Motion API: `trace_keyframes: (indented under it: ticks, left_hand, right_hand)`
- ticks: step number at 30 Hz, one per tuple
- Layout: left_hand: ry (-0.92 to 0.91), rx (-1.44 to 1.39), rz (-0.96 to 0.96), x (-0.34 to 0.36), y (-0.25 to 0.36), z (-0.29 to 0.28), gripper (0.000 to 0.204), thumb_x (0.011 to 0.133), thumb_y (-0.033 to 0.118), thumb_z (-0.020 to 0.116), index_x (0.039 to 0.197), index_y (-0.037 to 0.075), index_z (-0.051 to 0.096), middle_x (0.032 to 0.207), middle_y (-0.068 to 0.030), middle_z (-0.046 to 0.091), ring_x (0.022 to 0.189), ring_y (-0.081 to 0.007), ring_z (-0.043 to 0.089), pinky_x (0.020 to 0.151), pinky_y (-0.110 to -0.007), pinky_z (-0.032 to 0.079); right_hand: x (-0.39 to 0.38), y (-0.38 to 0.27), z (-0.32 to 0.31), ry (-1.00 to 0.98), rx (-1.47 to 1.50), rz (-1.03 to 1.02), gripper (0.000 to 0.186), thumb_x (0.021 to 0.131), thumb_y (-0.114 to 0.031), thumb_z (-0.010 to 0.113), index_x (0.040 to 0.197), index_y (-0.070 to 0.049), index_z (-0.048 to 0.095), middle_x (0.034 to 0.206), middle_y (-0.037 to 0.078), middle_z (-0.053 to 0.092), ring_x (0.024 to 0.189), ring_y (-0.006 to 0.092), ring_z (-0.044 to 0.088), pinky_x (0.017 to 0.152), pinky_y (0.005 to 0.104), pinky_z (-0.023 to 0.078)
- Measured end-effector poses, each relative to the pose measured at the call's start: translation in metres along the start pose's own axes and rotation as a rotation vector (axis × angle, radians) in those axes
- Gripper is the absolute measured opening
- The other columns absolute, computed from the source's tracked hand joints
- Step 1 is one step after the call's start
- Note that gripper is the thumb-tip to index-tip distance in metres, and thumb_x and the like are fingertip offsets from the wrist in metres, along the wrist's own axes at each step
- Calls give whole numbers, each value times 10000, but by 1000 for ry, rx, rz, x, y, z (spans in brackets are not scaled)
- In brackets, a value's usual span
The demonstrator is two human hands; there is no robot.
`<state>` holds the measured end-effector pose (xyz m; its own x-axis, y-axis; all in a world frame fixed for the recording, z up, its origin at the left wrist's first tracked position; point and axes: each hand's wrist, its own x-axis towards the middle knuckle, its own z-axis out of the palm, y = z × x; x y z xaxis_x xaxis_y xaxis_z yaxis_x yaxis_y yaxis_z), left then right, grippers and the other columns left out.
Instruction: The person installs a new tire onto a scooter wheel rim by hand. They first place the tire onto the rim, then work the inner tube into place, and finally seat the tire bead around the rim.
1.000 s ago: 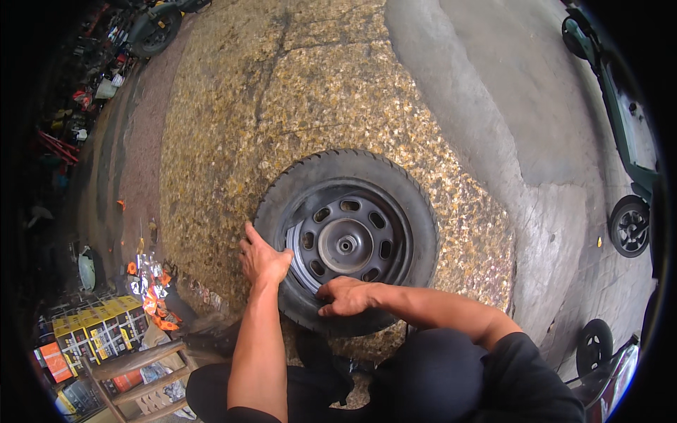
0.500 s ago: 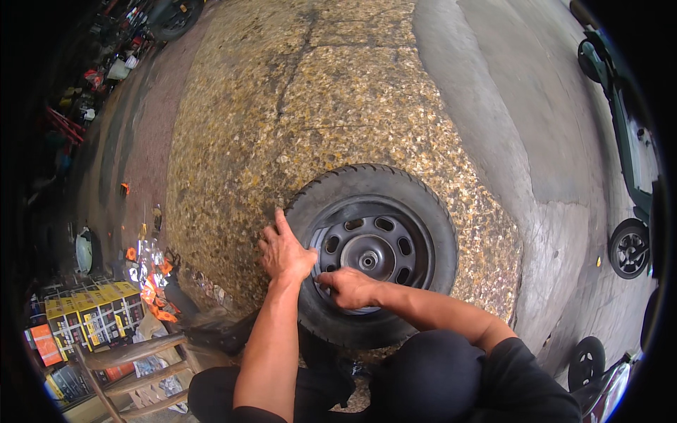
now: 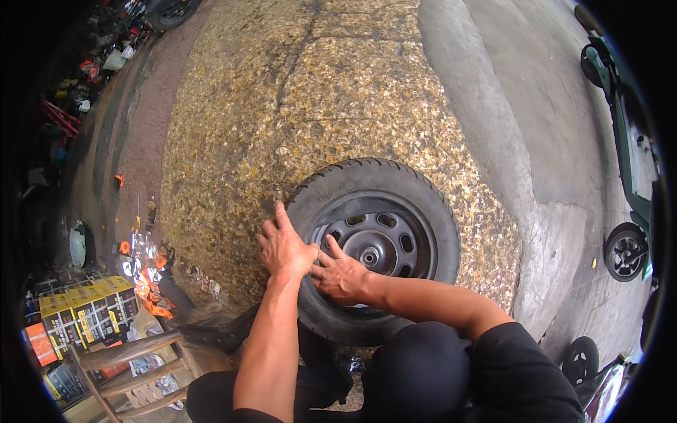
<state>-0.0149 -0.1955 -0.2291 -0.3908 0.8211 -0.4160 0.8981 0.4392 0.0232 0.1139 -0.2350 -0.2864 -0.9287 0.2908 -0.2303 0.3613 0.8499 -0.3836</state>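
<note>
A scooter-type wheel lies on its side on the pebbled ground in front of me, with a black tire [image 3: 441, 211] around a dark slotted metal rim [image 3: 377, 243]. My left hand [image 3: 284, 248] rests on the tire's left side, its fingers spread over the outer edge and its thumb reaching toward the rim. Close beside that thumb, my right hand [image 3: 342, 277] presses on the rim's lower left part, fingers apart and palm down. I see nothing held in either hand. The rim's lower part is hidden beneath my right hand and forearm.
A wooden ladder-like frame [image 3: 134, 352] stands at the lower left beside stacked yellow and black boxes [image 3: 88, 310]. Orange and silver wrappers [image 3: 149, 282] litter the ground nearby. Along the right edge stands a green scooter [image 3: 627, 148], with a loose wheel [image 3: 582, 361] below it.
My right hand has opened from a closed, pointing shape to spread fingers and shifted slightly over the rim. The left hand keeps its place on the tire.
</note>
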Motion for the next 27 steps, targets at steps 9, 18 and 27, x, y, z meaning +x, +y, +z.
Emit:
trace_keyframes:
  ticks: [9,18,27]
  left_hand:
    - [30,-53,20,2,-9,7,1131,704,252,885,1600,213,197,1483,-186,429,1362,-432,431,1074,-547,431]
    - [69,-143,6,-6,-17,27,1105,699,256,871,1594,210,223,1506,-192,412,1370,-432,421,1084,-551,420]
    - [114,-182,29,-9,-17,27,1069,666,224,835,1574,163,273,1480,-210,454,1358,-415,451,1122,-505,397]
  right_hand:
    - [13,-3,6,-16,-90,-13,437,922,-336,529,1271,-134,698,1483,87,505,1503,340,271,1183,722,109]
    - [-2,-7,29,71,2,-47,438,944,-312,489,1291,-115,669,1502,104,474,1519,367,231,1177,718,144]
    - [-26,2,27,230,159,13,488,932,-256,499,1372,-75,609,1573,194,402,1502,394,296,1211,625,200]
